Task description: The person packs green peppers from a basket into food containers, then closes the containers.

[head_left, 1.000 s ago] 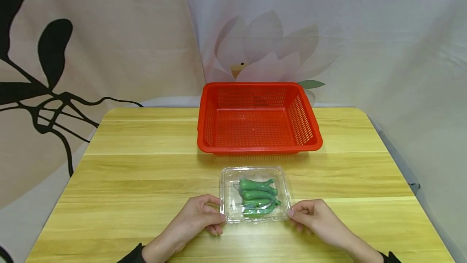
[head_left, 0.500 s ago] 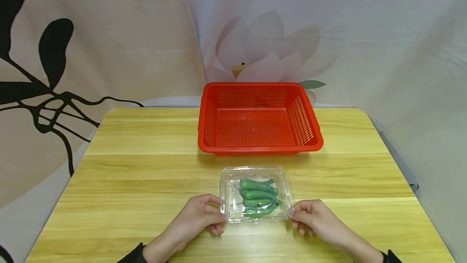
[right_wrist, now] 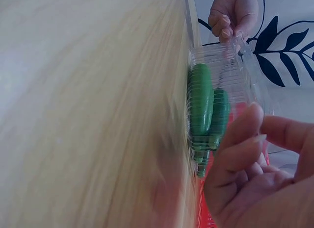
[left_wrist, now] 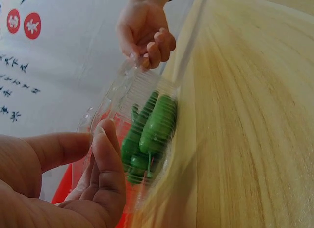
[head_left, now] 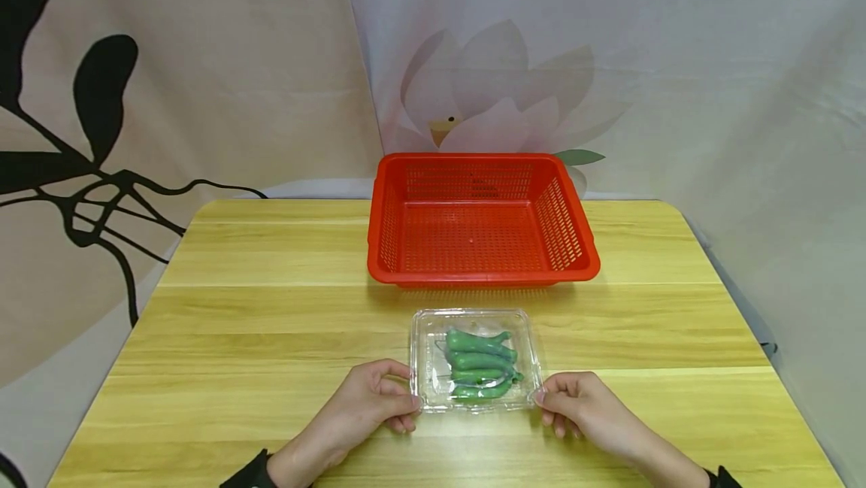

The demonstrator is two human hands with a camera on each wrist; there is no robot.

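A clear plastic clamshell box [head_left: 430, 356] with several green peppers [head_left: 479, 362] inside lies near the front middle of the table, its lid down. My left hand [head_left: 376, 401] pinches the rim at its near left corner between thumb and fingers. At the near right corner my right hand [head_left: 583, 405] pinches the rim in the same way. The left wrist view shows the thumb and forefinger on the box's edge, with the peppers [left_wrist: 159, 125] behind the ribbed wall. In the right wrist view the peppers [right_wrist: 200, 100] rest at the bottom of the box.
Just behind the box stands a red plastic basket [head_left: 483, 277] with perforated walls, nothing in it. The wooden table [head_left: 237, 322] has rounded far corners. A printed cloth [head_left: 271, 74] hangs behind the table.
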